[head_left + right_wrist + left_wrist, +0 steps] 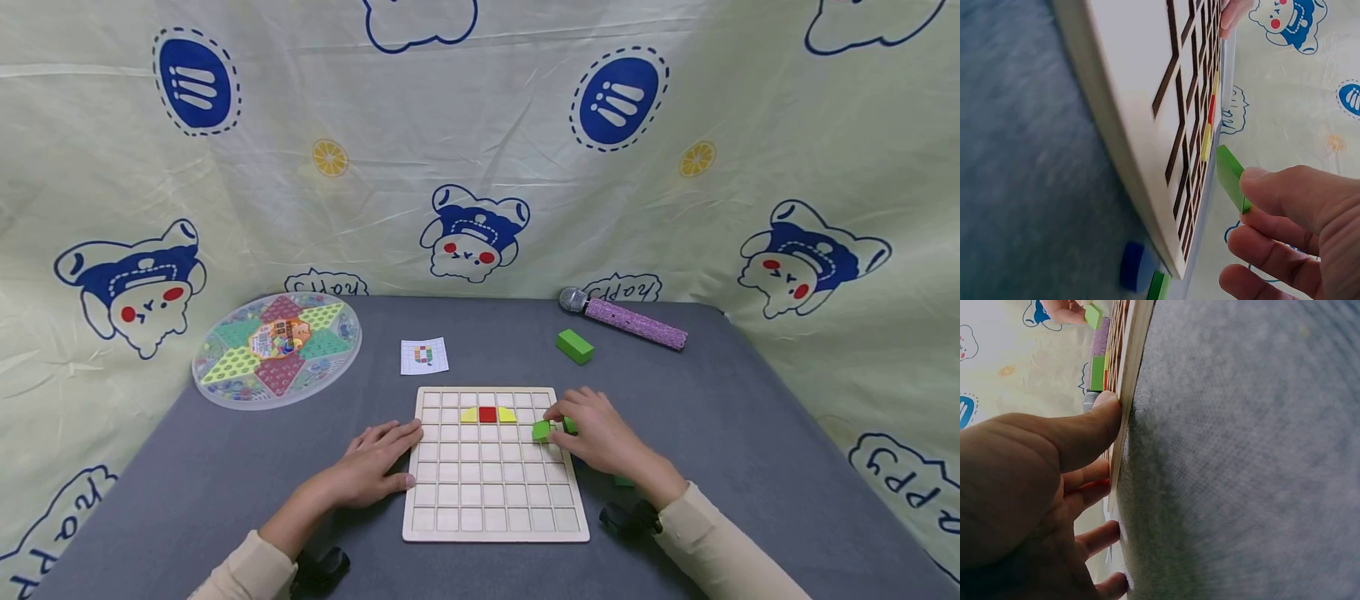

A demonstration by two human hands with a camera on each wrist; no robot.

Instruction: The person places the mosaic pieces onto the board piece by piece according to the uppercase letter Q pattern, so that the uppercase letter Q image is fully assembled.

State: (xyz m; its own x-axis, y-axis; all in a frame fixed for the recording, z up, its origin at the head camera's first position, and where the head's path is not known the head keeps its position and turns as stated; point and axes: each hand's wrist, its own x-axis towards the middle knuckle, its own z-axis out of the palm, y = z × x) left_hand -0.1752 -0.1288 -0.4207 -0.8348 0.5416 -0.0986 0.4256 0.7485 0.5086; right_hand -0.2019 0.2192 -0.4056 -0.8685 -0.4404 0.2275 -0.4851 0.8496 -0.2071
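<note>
A pale wooden grid board (471,497) lies on the table. In its upper rows sit a red square piece (487,414) and two yellow pieces (468,415), one on each side. My right hand (600,433) pinches a green block (1232,178) between thumb and fingers above the board's right side. Against the board's left edge rests my left hand (367,467), thumb and fingers extended and touching the rim. Beside the board's right edge, the right wrist view shows a blue piece (1135,267) and another green block (1159,286), both partly visible.
A small printed card (424,356) lies beyond the board. Farther right are a green block (574,347) and a purple glittery microphone (633,322). A round patterned game box (277,350) stands at the back left. Part of a green piece (622,481) shows beneath my right wrist.
</note>
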